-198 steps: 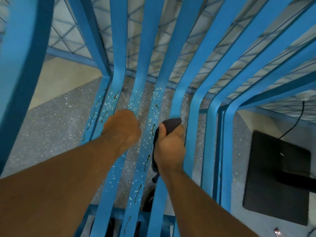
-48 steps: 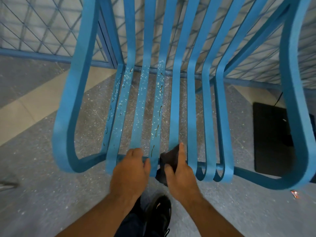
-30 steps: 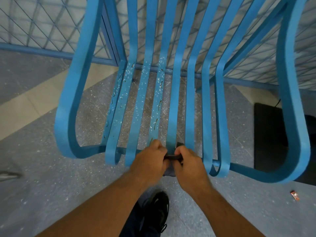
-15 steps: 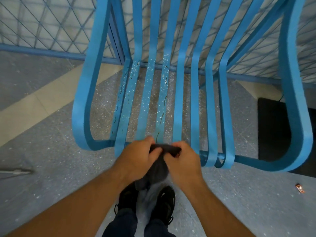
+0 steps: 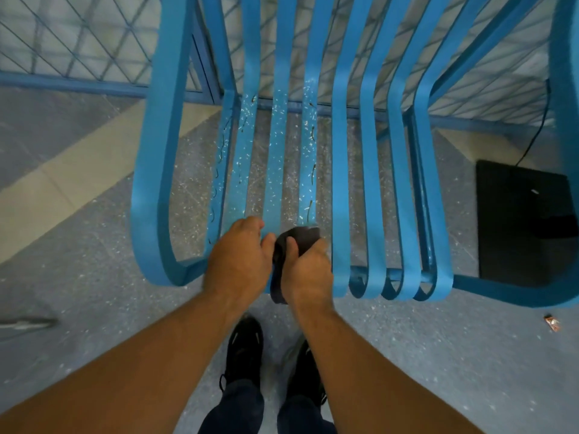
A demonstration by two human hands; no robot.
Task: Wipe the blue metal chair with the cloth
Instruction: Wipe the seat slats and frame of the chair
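gripping the cloth (image 5: 302,238), right hand (image 5: 310,270) hides its middle.

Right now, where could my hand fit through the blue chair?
Widest gap: between the left armrest loop and the leftmost seat slat. Gaps between the right-hand slats look tighter. The front edge is crowded: the left hand sits beside the right hand gripping the cloth.

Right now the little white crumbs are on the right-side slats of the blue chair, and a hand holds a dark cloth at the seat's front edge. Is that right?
Not quite. The head view shows the white crumbs on the left-side slats of the blue chair; the right-side slats look clean. The right hand does hold the dark cloth at the seat's front edge.
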